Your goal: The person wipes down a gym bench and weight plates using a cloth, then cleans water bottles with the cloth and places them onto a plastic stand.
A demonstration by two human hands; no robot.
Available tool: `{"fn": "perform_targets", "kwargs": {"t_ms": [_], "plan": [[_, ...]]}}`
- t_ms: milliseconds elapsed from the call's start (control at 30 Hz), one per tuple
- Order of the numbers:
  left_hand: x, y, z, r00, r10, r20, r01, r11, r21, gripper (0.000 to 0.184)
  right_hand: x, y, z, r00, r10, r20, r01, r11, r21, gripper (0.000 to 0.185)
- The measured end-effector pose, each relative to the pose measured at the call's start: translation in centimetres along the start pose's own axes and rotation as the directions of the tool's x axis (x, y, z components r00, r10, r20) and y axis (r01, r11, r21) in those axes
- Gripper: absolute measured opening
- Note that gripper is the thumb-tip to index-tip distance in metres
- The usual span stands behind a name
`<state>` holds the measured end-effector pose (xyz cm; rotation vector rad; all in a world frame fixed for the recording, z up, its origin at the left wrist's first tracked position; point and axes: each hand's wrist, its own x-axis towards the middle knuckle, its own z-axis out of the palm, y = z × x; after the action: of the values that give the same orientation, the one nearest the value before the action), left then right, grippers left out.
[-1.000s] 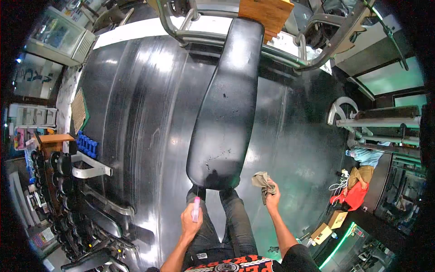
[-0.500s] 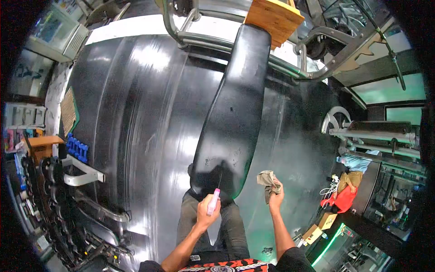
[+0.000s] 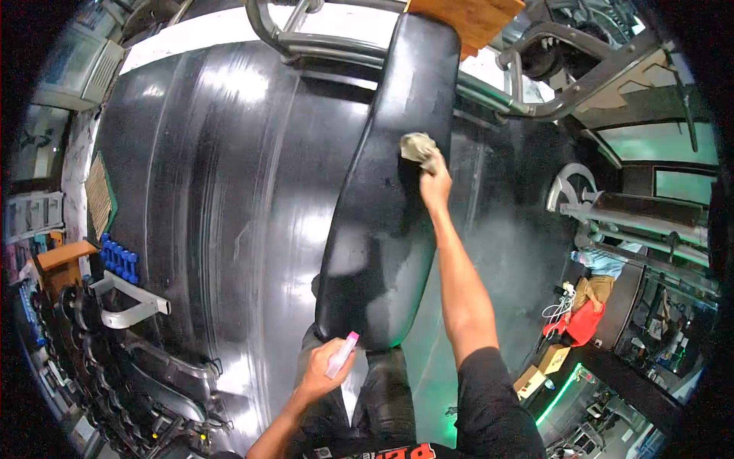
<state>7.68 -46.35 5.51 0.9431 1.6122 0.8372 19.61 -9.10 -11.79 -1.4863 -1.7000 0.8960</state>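
A long black padded bench (image 3: 397,206) runs up the middle of the view, wide near my legs and narrower at the far end. My right hand (image 3: 436,183) is stretched out over its upper half, closed on a crumpled beige cloth (image 3: 418,149); whether the cloth touches the pad is hard to tell. Near the bench's close end, my left hand (image 3: 325,371) is wrapped round a small pink and clear bottle (image 3: 342,356), whose pink top points up and right.
Metal frame tubes (image 3: 336,50) and a wooden box (image 3: 474,19) stand at the far end. Dumbbell racks (image 3: 84,329) and blue dumbbells (image 3: 119,258) are at left. At right are a machine (image 3: 642,214), cardboard boxes (image 3: 552,359) and a person (image 3: 596,291).
My right hand has moved from beside the bench up and forward over the pad with the cloth. My left hand, with the bottle, has shifted slightly left and down.
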Motion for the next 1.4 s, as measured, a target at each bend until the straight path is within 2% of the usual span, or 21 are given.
{"fn": "perform_targets", "kwargs": {"t_ms": [67,133,200,300,367,433,467,567,600,700,800,933,1000,1100,1133,1167,1200,1267,1333,1367,1400], "plan": [[0.0,-0.6,0.6,0.999,-0.018,-0.048,0.016,0.999,-0.038,0.011,0.8,1.6,4.0,0.924,-0.321,0.207,0.334,0.942,-0.027,0.046],[-0.4,-2.0,1.5,0.988,-0.108,-0.109,0.108,0.994,-0.004,0.009,-2.6,0.1,7.3,0.936,-0.327,0.128,0.349,0.910,-0.225,0.043],[-0.5,-2.5,2.2,0.980,-0.155,-0.127,0.155,0.988,-0.009,0.007,-4.6,-0.6,7.0,0.840,-0.427,0.336,0.500,0.849,-0.170,0.047],[-0.2,-2.6,3.0,0.977,-0.136,-0.164,0.142,0.990,0.023,0.008,-6.0,0.9,2.2,0.692,-0.413,0.592,0.614,0.767,-0.183,0.054],[0.3,-1.8,3.2,0.978,-0.167,-0.125,0.162,0.985,-0.050,0.008,-6.7,4.4,-2.2,0.735,-0.408,0.541,0.589,0.780,-0.213,0.054],[0.7,-1.4,3.4,0.979,-0.176,-0.103,0.171,0.984,-0.056,0.009,-8.0,4.0,-6.3,0.868,-0.161,0.470,0.347,0.873,-0.342,0.053],[0.8,-1.4,3.5,0.979,-0.184,-0.082,0.180,0.982,-0.060,0.009,-8.4,4.6,-6.2,0.866,-0.157,0.474,0.345,0.874,-0.341,0.053],[0.7,-1.7,4.1,0.959,-0.279,-0.050,0.274,0.958,-0.089,0.010,-9.4,3.7,-3.8,0.974,-0.082,0.211,0.144,0.943,-0.298,0.058],[0.6,-2.1,4.2,0.959,-0.278,-0.050,0.274,0.958,-0.081,0.010,-9.2,2.5,-1.8,0.976,-0.115,0.186,0.167,0.943,-0.288,0.059],[-0.1,-2.5,4.2,0.968,-0.242,-0.069,0.234,0.966,-0.111,0.011,-8.9,-1.3,5.6,0.886,-0.302,0.351,0.369,0.919,-0.141,0.054],[-0.1,-2.7,3.7,0.958,-0.274,-0.082,0.262,0.955,-0.138,0.012,-9.6,-3.5,11.8,0.762,-0.515,0.393,0.613,0.769,-0.180,0.023],[-0.1,-2.7,2.7,0.955,-0.268,-0.129,0.245,0.955,-0.167,0.011,-9.5,-2.5,10.1,0.689,-0.568,0.449,0.684,0.715,-0.145,0.022],[-0.2,-2.3,2.1,0.941,-0.321,-0.110,0.307,0.943,-0.129,0.011,-9.7,-1.1,5.5,0.725,-0.478,0.496,0.620,0.767,-0.165,0.029],[-0.2,-2.3,1.8,0.951,-0.290,-0.112,0.278,0.954,-0.112,0.011,-11.0,2.3,-3.4,0.824,-0.317,0.470,0.502,0.793,-0.345,0.036],[-0.3,-2.3,1.7,0.951,-0.290,-0.109,0.278,0.954,-0.116,0.011,-11.8,3.1,-5.4,0.893,-0.175,0.415,0.325,0.888,-0.325,0.050],[-0.4,-2.4,1.7,0.959,-0.261,-0.107,0.249,0.962,-0.111,0.011,-12.6,4.4,-6.9,0.940,-0.062,0.337,0.183,0.922,-0.340,0.053],[-0.5,-2.5,1.8,0.967,-0.232,-0.104,0.222,0.969,-0.107,0.011,-12.9,4.2,-6.6,0.939,-0.060,0.338,0.182,0.921,-0.344,0.053],[-0.9,-3.6,2.3,0.969,-0.230,-0.092,0.224,0.972,-0.069,0.011,-13.3,3.0,-4.3,0.989,-0.043,0.142,0.082,0.956,-0.282,0.055],[-1.0,-3.8,2.3,0.970,-0.228,-0.087,0.227,0.974,-0.016,0.011,-13.3,0.4,0.7,0.962,-0.159,0.222,0.205,0.957,-0.205,0.052],[-0.9,-3.4,2.4,0.970,-0.227,-0.089,0.226,0.974,-0.029,0.010,-13.6,-0.1,4.2,0.922,-0.291,0.256,0.337,0.928,-0.161,0.051],[-1.0,-3.2,2.4,0.969,-0.231,-0.089,0.229,0.973,-0.040,0.010,-14.3,-2.2,6.5,0.893,-0.238,0.382,0.327,0.926,-0.187,0.044]]}}
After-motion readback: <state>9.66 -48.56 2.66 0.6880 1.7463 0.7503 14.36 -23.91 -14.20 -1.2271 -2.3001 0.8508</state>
